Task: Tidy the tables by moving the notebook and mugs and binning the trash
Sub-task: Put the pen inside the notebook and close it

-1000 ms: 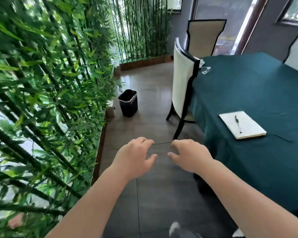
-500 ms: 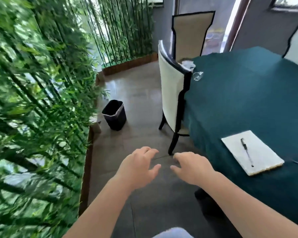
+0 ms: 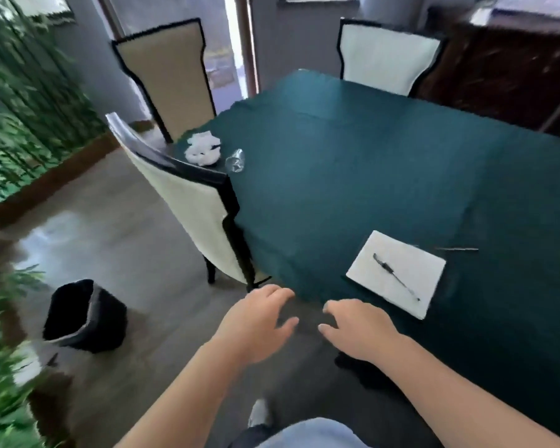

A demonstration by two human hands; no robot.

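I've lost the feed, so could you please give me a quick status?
Left hand and right hand open, empty. Notebook with pen on table. Nothing in the way.

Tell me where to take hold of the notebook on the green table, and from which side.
Take the notebook by its near corner, which lies close to the table edge, coming in from the near side with the right hand. It lies flat and closed, so likely slide fingers under that corner. Mind the pen resting loose on the cover; keep the notebook level.
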